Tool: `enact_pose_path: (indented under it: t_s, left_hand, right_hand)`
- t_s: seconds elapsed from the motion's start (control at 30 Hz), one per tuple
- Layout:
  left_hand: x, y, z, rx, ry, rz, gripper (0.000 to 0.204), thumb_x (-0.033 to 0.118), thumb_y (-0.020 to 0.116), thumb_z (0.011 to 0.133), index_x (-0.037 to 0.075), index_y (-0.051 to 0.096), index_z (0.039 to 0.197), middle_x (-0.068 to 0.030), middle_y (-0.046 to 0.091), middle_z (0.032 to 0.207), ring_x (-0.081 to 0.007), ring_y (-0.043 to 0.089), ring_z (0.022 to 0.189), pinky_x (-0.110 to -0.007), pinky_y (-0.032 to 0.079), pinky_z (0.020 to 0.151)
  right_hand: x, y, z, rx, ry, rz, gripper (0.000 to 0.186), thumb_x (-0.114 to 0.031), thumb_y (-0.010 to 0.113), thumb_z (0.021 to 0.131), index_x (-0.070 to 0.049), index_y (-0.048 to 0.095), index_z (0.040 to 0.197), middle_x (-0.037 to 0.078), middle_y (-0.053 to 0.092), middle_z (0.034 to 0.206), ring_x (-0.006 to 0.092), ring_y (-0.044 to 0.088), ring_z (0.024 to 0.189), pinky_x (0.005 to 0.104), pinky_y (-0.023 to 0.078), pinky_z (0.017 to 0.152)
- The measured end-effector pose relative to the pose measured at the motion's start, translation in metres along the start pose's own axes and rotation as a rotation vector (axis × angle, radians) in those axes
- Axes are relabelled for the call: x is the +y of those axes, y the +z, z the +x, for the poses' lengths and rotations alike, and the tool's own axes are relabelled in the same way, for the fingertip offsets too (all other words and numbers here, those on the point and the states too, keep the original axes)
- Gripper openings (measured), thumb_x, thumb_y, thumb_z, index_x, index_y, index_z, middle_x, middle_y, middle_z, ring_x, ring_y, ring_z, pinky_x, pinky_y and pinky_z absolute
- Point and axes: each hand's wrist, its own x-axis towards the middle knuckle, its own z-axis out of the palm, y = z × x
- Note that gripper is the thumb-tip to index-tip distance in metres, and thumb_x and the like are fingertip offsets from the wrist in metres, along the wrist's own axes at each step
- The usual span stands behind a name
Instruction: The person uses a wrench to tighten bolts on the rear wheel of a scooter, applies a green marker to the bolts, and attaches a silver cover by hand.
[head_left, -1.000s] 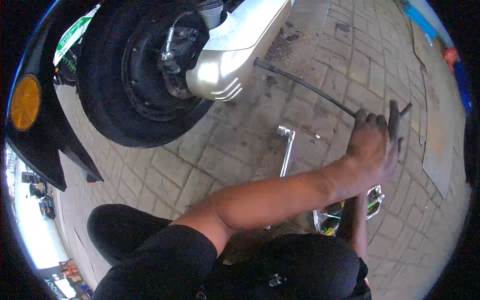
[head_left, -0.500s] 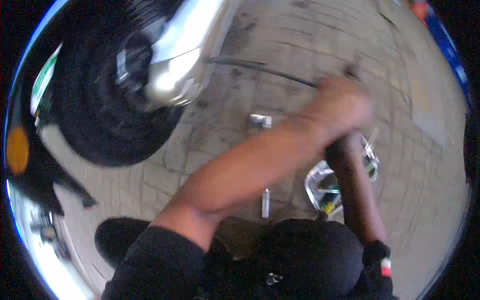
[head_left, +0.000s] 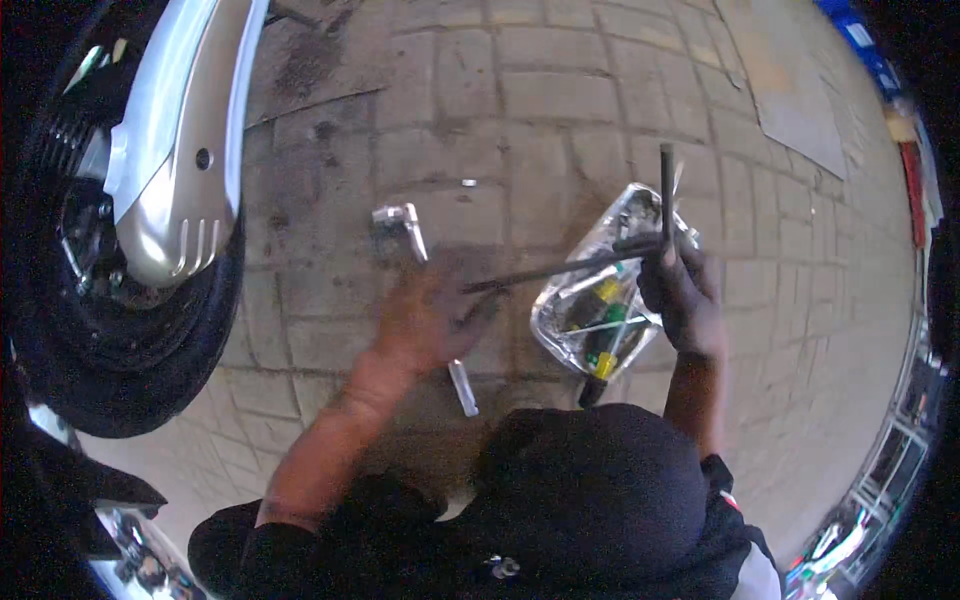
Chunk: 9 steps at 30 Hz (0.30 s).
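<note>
My right hand (head_left: 683,295) is closed round a dark metal bar (head_left: 570,268) where a long arm and a short upright arm appear to meet, like an L- or T-shaped wrench. The bar's long arm reaches left to my left hand (head_left: 435,310), which is smeared by motion. Whether its fingers grip the bar's end cannot be made out. Below the left hand, partly covered by it, a chrome socket wrench (head_left: 463,388) lies on the paving. Under the right hand sits a shiny metal tray (head_left: 545,325) holding yellow-and-green-handled screwdrivers (head_left: 607,345) and other tools.
At the left stands a vehicle's black wheel (head_left: 150,390) with a silver cover (head_left: 165,240) over it. A small metal piece (head_left: 469,183) lies on the brick paving (head_left: 555,95). A flat pale sheet (head_left: 790,110) lies far right; racks (head_left: 895,450) line the right rim.
My arms were crossed, with the left hand far over to the right; now it is back on the left. The view has shifted, so the wheel appears farther left. The dark bar sits lower.
</note>
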Motion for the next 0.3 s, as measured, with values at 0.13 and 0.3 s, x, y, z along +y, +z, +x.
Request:
enact_pose_path:
  t_s: [0.13,0.3]
  left_hand:
    - [-0.026,0.039,-0.032,-0.058,-0.229,-0.21,0.034,0.03,0.058,0.091,0.004,0.06,0.113,-0.0206,0.064,0.105,-0.0391,0.062,0.096,-0.044,0.046,0.089]
    - [-0.074,0.084,-0.092,0.255,-0.62,-0.378,0.033,0.024,0.059,0.089,0.005,0.057,0.116,-0.0245,0.06,0.109,-0.0373,0.061,0.101,-0.047,0.047,0.087]
  right_hand:
    - [0.045,0.044,0.034,0.098,0.112,-0.206,0.04,-0.033,0.057,0.094,0.001,0.06,0.114,0.0,0.061,0.085,0.013,0.054,0.082,0.028,0.043,0.07]
    - [0.073,0.086,0.092,-0.009,0.18,-0.684,0.042,-0.035,0.056,0.093,-0.005,0.056,0.122,0.022,0.061,0.112,0.0403,0.058,0.104,0.0436,0.046,0.089]
